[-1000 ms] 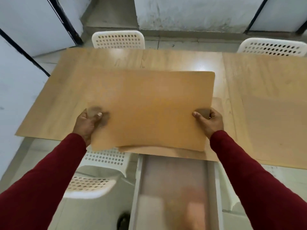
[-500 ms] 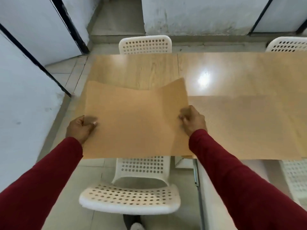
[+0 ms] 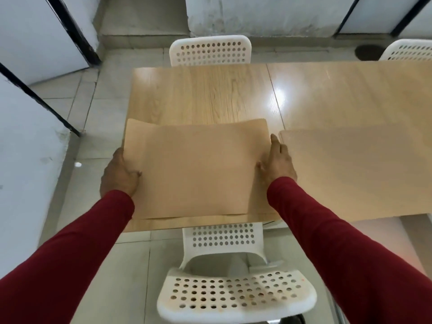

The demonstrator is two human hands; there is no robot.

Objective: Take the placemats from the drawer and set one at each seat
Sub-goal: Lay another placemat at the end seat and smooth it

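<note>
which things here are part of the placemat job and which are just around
Part of the job:
- placemat held by left hand and right hand
- second placemat already lying on the table
- white chairs marking the seats

Just around:
- tiled floor
- wall panels
</note>
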